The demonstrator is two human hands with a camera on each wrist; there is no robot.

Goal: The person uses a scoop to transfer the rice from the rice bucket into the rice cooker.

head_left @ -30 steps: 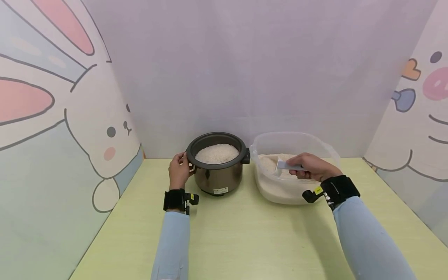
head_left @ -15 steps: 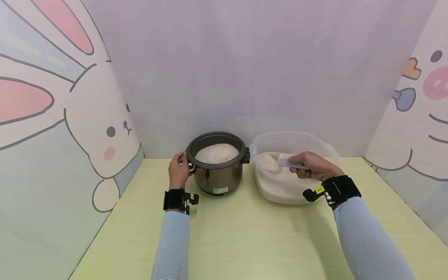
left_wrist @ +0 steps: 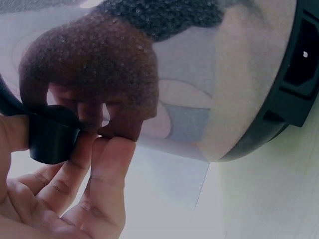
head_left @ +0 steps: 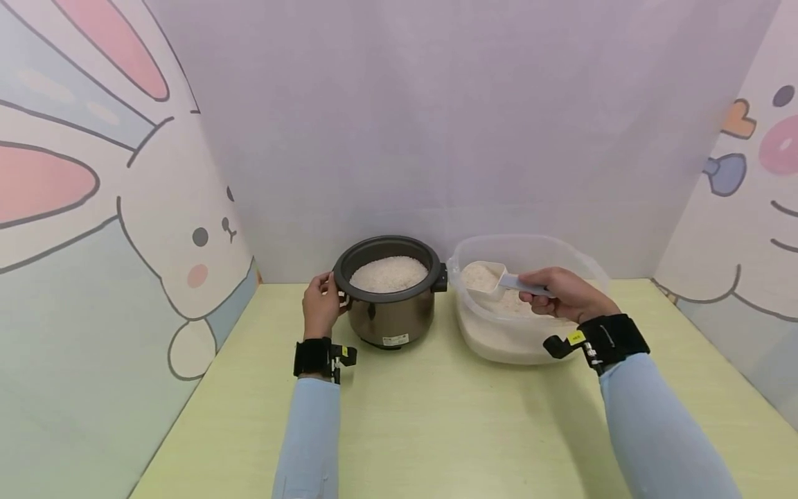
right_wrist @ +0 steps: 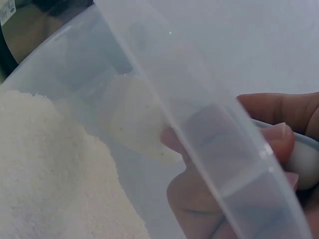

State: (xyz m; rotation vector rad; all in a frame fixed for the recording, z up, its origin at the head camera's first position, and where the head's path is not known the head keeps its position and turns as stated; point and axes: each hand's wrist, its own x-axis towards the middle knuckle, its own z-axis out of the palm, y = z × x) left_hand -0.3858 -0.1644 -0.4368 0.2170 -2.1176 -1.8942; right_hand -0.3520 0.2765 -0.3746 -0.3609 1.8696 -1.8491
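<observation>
My right hand (head_left: 564,294) grips the grey-white handle of a rice scoop (head_left: 512,282). Heaped with white rice, the scoop's cup is raised over the left part of a clear plastic tub (head_left: 499,355) that holds more rice. The right wrist view shows the fingers through the tub's translucent wall, with loose rice (right_wrist: 55,169) at left. My left hand (head_left: 320,305) holds the left side of a brown rice cooker (head_left: 391,320). In the left wrist view, thumb and fingers pinch its black side handle (left_wrist: 52,142). Rice (head_left: 389,274) fills much of the cooker's dark inner pot.
Cooker and tub stand side by side on a pale green table (head_left: 430,430), close to the lilac back wall (head_left: 399,125). A second black handle (head_left: 440,278) juts from the cooker towards the tub. Cartoon-printed panels (head_left: 187,277) flank the table.
The right hand has lifted the scoop out of the tub's rice and levelled it, so its full cup now faces up. The left hand has stayed on the cooker's handle.
</observation>
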